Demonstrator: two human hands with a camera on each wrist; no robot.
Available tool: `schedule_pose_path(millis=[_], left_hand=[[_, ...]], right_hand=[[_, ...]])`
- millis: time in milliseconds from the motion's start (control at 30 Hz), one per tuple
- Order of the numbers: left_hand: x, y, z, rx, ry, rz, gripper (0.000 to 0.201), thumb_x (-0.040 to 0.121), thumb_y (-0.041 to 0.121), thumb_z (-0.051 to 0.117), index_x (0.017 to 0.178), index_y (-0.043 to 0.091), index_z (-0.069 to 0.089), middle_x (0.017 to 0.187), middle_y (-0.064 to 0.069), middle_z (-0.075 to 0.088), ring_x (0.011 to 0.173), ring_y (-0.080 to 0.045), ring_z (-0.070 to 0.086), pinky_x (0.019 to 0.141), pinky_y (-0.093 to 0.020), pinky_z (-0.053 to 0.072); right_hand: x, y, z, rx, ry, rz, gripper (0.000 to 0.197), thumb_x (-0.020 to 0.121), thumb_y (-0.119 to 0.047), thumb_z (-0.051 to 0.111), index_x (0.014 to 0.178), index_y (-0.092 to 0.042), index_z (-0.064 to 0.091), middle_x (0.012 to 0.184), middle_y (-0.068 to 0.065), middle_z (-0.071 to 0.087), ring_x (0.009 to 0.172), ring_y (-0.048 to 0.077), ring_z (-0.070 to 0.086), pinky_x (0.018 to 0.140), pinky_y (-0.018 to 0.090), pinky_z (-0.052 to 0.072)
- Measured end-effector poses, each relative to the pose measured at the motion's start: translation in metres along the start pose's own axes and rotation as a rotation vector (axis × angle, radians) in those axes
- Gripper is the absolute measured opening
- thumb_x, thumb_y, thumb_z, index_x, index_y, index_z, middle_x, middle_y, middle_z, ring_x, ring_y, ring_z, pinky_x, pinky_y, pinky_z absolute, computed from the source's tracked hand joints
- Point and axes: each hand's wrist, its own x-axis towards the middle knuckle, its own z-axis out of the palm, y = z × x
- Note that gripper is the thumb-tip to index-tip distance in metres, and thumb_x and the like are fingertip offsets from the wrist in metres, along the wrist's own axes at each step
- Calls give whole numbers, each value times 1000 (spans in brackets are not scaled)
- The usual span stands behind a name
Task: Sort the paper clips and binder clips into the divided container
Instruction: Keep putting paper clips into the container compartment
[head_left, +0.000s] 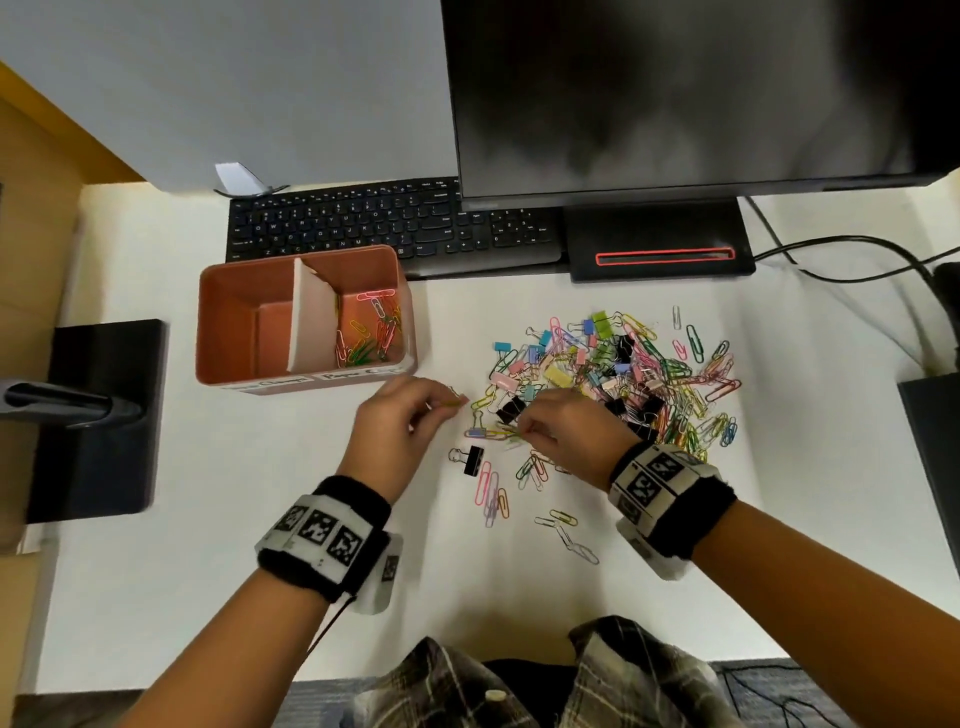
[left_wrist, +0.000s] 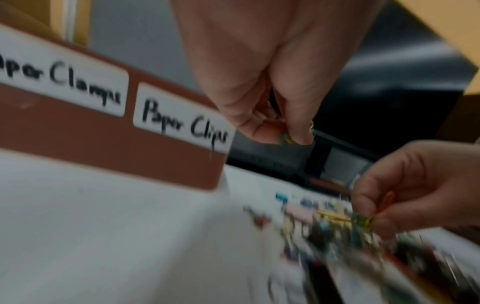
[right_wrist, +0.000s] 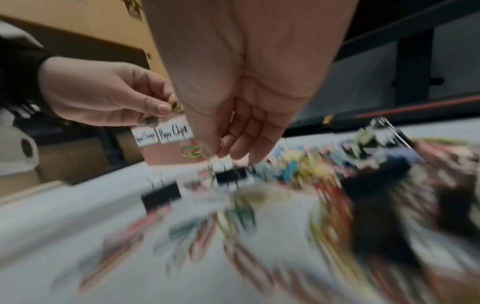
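A brown divided container (head_left: 306, 384) stands at the left; its right compartment holds several coloured paper clips (head_left: 371, 332), its left one shows nothing inside. A mixed pile of paper clips and binder clips (head_left: 613, 374) lies at the right. My left hand (head_left: 415, 410) hovers between container and pile, pinching a few paper clips (left_wrist: 288, 136). My right hand (head_left: 550, 426) is at the pile's near-left edge, pinching green and yellow paper clips (right_wrist: 192, 151). A black binder clip (head_left: 472, 460) lies just below the hands.
A black keyboard (head_left: 389, 223) and a monitor stand (head_left: 660, 244) sit behind the container and pile. A black stand base (head_left: 98, 415) is at the far left. Cables (head_left: 857, 254) run at the right. Loose paper clips (head_left: 566, 530) lie nearer the table's front.
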Motion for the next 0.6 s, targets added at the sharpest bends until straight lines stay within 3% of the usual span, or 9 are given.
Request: schedule_pose_path(millis=[133, 233, 333, 433, 500, 600], left_hand=[[24, 7, -56, 0, 232, -52, 11, 80, 12, 69, 83, 21, 63, 85, 0, 62, 68, -8, 56, 65, -7, 43], [51, -4, -85, -11, 330, -173, 14, 79, 15, 69, 79, 24, 59, 81, -3, 64, 68, -14, 56, 70, -20, 47], [69, -15, -98, -58, 280, -302, 12, 78, 16, 71, 78, 22, 61, 86, -6, 69, 74, -20, 63, 80, -32, 53], [70, -17, -99, 45, 231, -357, 17, 85, 13, 62, 102, 12, 65, 103, -6, 68, 83, -12, 59, 81, -19, 42], [61, -10, -101, 75, 239, -291, 24, 88, 11, 57, 111, 11, 63, 107, -4, 66, 86, -9, 57, 82, -18, 41], [35, -1, -87, 5, 139, -153, 19, 85, 9, 62, 102, 16, 66, 98, 2, 67, 84, -9, 62, 81, -21, 48]], right_hand=[[26, -46, -36, 45, 139, -102, 9, 86, -16, 58, 88, -15, 67, 87, -1, 64, 80, 14, 56, 76, 29, 48], [66, -83, -52, 91, 226, -145, 8, 84, -19, 58, 87, -20, 65, 85, -6, 60, 77, 13, 55, 75, 27, 46], [107, -113, -55, 52, 237, -116, 10, 84, -20, 59, 93, -22, 65, 89, -1, 65, 81, 19, 60, 81, 32, 51], [127, -117, -51, 69, 185, -29, 27, 83, -26, 65, 109, -21, 59, 101, 2, 65, 89, 20, 61, 85, 33, 51], [119, -106, -51, 101, 228, -20, 32, 84, -29, 65, 113, -21, 56, 105, -1, 61, 82, 12, 58, 82, 29, 47], [85, -75, -45, 162, 257, 20, 19, 89, -26, 58, 107, -21, 57, 91, -8, 57, 65, -3, 46, 73, 23, 43]])
